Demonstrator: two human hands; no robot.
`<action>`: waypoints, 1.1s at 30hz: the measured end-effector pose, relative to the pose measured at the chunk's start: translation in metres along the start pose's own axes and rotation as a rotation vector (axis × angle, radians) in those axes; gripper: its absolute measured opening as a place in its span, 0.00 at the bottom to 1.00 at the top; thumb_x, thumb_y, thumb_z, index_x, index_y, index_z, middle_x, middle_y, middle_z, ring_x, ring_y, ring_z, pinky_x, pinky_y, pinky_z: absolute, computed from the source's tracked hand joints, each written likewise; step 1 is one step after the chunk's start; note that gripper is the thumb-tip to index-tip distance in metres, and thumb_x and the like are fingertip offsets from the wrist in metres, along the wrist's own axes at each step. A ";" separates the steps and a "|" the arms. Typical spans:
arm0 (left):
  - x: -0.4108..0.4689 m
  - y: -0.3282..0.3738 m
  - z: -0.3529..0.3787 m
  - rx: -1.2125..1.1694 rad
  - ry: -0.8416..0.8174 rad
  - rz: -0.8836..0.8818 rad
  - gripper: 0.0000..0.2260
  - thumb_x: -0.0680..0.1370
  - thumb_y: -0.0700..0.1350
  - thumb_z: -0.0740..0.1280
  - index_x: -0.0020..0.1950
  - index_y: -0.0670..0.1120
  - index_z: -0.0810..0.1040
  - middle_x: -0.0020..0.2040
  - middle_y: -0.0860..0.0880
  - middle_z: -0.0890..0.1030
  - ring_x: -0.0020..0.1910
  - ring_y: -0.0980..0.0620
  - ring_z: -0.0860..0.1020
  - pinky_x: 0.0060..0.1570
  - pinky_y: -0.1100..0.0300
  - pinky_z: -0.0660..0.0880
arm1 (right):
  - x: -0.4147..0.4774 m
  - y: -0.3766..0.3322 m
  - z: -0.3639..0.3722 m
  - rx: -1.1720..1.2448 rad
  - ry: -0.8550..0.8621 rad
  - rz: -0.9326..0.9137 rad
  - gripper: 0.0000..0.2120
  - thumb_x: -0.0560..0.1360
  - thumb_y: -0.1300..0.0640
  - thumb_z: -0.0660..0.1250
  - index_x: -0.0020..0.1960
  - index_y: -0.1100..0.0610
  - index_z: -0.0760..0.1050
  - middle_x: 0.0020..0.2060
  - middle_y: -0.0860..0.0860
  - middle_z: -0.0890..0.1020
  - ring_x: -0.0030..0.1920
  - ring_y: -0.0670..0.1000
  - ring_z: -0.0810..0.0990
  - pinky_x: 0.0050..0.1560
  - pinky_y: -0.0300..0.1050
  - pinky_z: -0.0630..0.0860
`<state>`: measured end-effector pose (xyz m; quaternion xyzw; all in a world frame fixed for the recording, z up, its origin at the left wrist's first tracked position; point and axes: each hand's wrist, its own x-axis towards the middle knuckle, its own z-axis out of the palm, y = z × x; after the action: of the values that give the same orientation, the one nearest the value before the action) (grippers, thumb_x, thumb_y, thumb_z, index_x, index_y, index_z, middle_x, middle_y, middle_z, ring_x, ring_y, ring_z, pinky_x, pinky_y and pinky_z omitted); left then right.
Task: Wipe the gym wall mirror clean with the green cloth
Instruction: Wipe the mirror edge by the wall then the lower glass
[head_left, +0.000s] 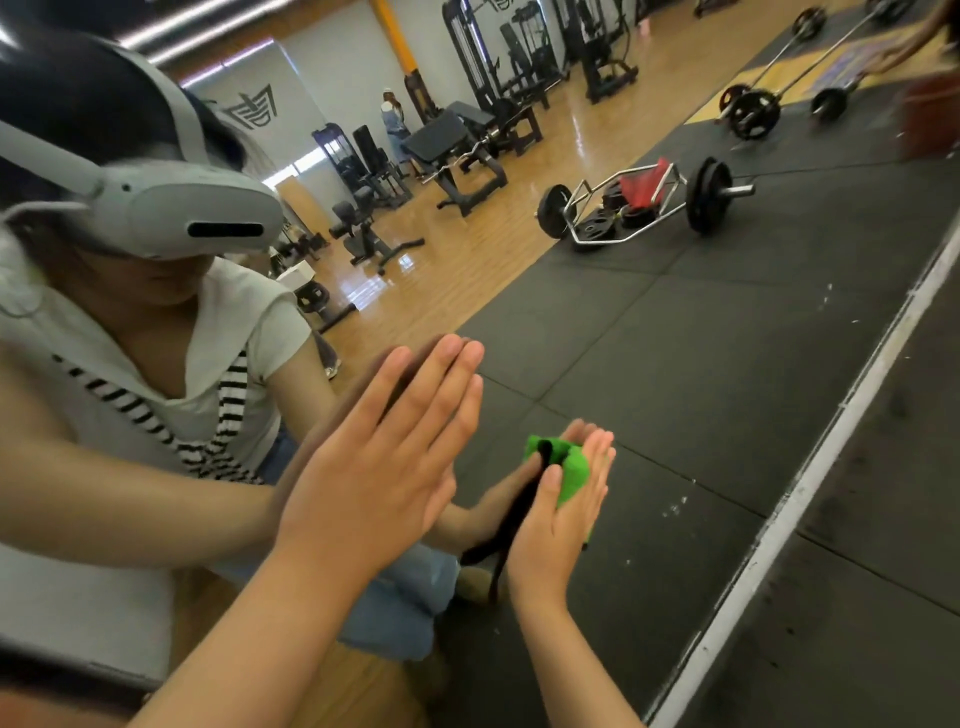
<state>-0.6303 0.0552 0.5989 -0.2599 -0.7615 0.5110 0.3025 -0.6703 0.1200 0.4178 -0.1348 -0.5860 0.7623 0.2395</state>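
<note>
Possibly the open left hand (374, 467), flat on the mirror (675, 364), leaves fresh smears, while the cloth (571, 478) slips from under the flat, unclenched right hand (558, 519).

1. So the big glass wall mirror (649, 364) takes up the left and middle. Its thin white frame strip (810, 483) runs along the right edge, with black rubber floor matting (893, 597) right of that.
2. Left hand (374, 467) lies flat on the glass, up-left of the right hand (558, 514).
3. Small green cloth (571, 475) sits between the right hand and the glass.
4. A reflected steel hex barbell (639, 200) shows above both hands.

grips (374, 467) (558, 519) x2, cloth (571, 480) x1, mirror (675, 364) x1
</note>
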 end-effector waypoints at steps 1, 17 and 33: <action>0.000 0.000 -0.001 0.007 0.003 -0.002 0.28 0.82 0.47 0.48 0.79 0.35 0.56 0.81 0.36 0.52 0.80 0.39 0.51 0.78 0.41 0.45 | -0.006 0.000 -0.001 -0.001 -0.022 0.001 0.28 0.80 0.42 0.46 0.79 0.45 0.47 0.80 0.41 0.48 0.79 0.40 0.42 0.79 0.57 0.42; 0.002 -0.001 -0.005 0.074 0.011 -0.012 0.28 0.80 0.48 0.42 0.78 0.37 0.56 0.80 0.37 0.55 0.80 0.40 0.53 0.77 0.43 0.46 | -0.021 -0.030 0.015 -0.032 -0.034 -0.076 0.28 0.81 0.43 0.47 0.78 0.47 0.47 0.78 0.40 0.47 0.79 0.40 0.41 0.78 0.43 0.36; 0.002 0.000 -0.004 0.068 0.040 -0.029 0.28 0.82 0.50 0.46 0.78 0.37 0.55 0.80 0.38 0.57 0.79 0.40 0.55 0.77 0.42 0.45 | -0.011 -0.057 0.017 -0.051 -0.148 -0.325 0.29 0.82 0.42 0.47 0.80 0.51 0.47 0.79 0.42 0.47 0.80 0.45 0.41 0.78 0.42 0.37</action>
<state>-0.6291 0.0592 0.6003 -0.2486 -0.7411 0.5269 0.3337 -0.6573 0.1111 0.4763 0.0119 -0.6352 0.7063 0.3124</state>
